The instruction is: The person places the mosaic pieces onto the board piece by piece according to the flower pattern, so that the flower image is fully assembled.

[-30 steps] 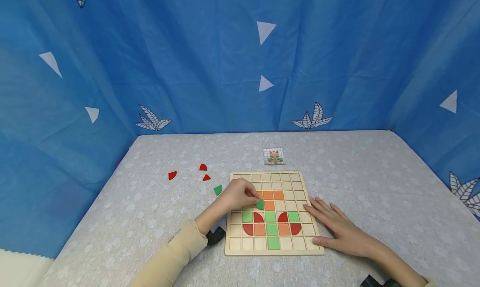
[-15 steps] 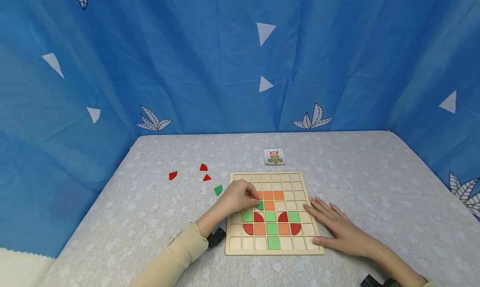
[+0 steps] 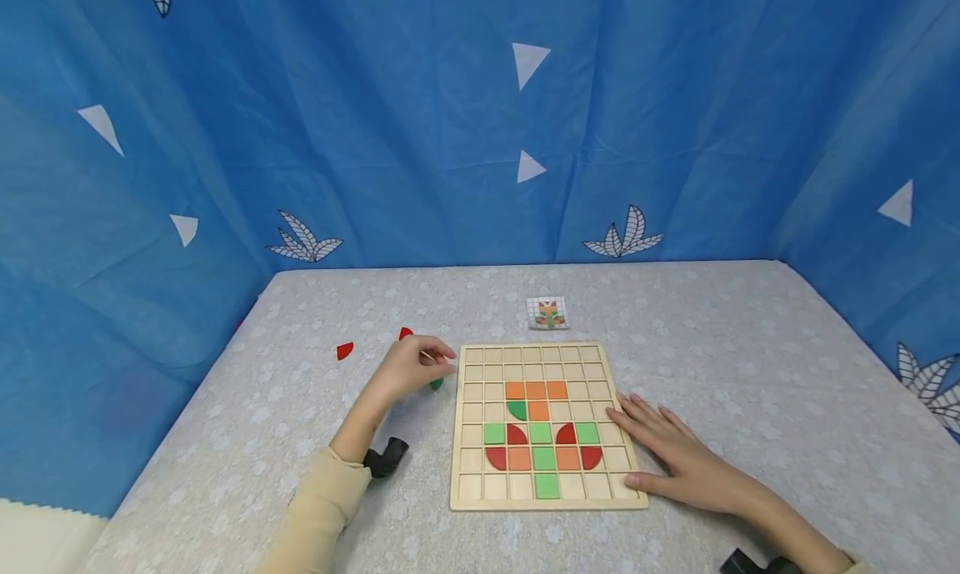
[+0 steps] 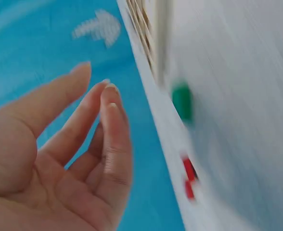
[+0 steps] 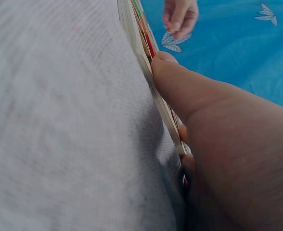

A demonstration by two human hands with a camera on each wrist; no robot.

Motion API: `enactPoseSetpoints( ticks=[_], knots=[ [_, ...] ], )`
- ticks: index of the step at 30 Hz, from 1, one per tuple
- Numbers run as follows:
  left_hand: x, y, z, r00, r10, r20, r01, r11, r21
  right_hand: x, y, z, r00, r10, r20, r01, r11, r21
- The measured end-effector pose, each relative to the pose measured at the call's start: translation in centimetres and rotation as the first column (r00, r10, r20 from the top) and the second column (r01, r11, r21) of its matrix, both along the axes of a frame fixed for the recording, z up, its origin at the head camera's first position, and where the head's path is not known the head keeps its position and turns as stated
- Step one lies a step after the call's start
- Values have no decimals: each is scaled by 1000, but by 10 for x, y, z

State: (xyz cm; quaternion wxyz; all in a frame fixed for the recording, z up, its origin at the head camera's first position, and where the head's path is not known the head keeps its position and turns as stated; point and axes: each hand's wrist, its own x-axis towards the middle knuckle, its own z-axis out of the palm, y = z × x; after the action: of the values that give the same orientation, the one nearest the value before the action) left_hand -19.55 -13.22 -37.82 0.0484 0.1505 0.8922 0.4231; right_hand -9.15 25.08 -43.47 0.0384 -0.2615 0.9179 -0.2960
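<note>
My left hand (image 3: 407, 369) hovers over the table left of the wooden grid board (image 3: 540, 505), thumb and fingers apart with nothing between them. Beneath its fingertips a green quarter-circle tile (image 3: 437, 384) is partly covered; the left wrist view shows this green tile (image 4: 182, 102) blurred, clear of the hand. Another green quarter-circle (image 3: 517, 410) lies in a board cell below the orange squares (image 3: 536, 390). Along the board's right edge rests my right hand (image 3: 678, 461), fingers extended. In the right wrist view its thumb (image 5: 173, 79) touches the board's rim.
A red tile (image 3: 344, 351) lies on the table at left, and another red tile (image 3: 406, 333) shows just behind my left hand. Behind the board lies a small pattern card (image 3: 548, 313). Green squares and red quarter-circles fill several lower cells. A blue curtain (image 3: 450, 124) surrounds the table.
My left hand has let go of the green quarter-circle, which stays in its board cell, and has moved left off the board to above the loose green tile. My right hand has not moved.
</note>
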Motion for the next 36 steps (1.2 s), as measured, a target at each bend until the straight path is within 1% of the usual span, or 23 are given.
enactPoseSetpoints(
  ticks=[1, 3, 4, 6, 8, 10, 11, 12, 16, 19, 22, 30, 36],
  knots=[
    [-2, -7, -1, 1000, 6, 11, -5, 1000, -15, 0, 0, 0, 1000, 2, -6, -2, 1000, 2],
    [-5, -18, -5, 1000, -10, 30, 11, 999, -49, 0, 0, 0, 1000, 6, -19, -6, 1000, -2],
    [-6, -23, -8, 999, -30, 43, 33, 998, -59, 0, 0, -1, 1000, 8, -25, -8, 1000, -3],
    [-9, -30, -14, 994, -95, 55, 98, 993, -68, 0, 0, -2, 1000, 13, -26, -13, 1000, -5],
    [-10, -36, -20, 986, -157, 58, 160, 986, -52, 0, 0, -3, 1000, 15, -27, -15, 1000, -5],
    [-12, -39, -26, 979, -197, 46, 199, 979, -32, 0, 0, -3, 999, 15, -29, -15, 1000, -5],
    [-12, -39, -29, 978, -204, 36, 204, 979, -22, 0, 0, -3, 1000, 14, -28, -14, 1000, -6],
    [-13, -39, -31, 980, -197, 29, 198, 980, -12, 0, 0, -3, 999, 14, -31, -14, 1000, -6],
    [-14, -38, -39, 990, -138, 7, 138, 990, 10, 0, 1, -3, 999, 19, -43, -19, 1000, -3],
    [-14, -36, -41, 996, -94, 0, 94, 995, 19, 0, 1, -2, 998, 24, -50, -24, 1000, -1],
    [-13, -35, -41, 997, -71, -4, 71, 997, 17, 0, 1, -1, 998, 26, -57, -26, 1000, -1],
    [-12, -33, -38, 998, -68, -16, 69, 997, 19, -1, 1, -1, 998, 24, -60, -23, 1000, 3],
    [-11, -33, -35, 997, -76, -11, 76, 996, 56, -1, 1, -1, 997, 31, -70, -31, 1000, 2]
  ],
)
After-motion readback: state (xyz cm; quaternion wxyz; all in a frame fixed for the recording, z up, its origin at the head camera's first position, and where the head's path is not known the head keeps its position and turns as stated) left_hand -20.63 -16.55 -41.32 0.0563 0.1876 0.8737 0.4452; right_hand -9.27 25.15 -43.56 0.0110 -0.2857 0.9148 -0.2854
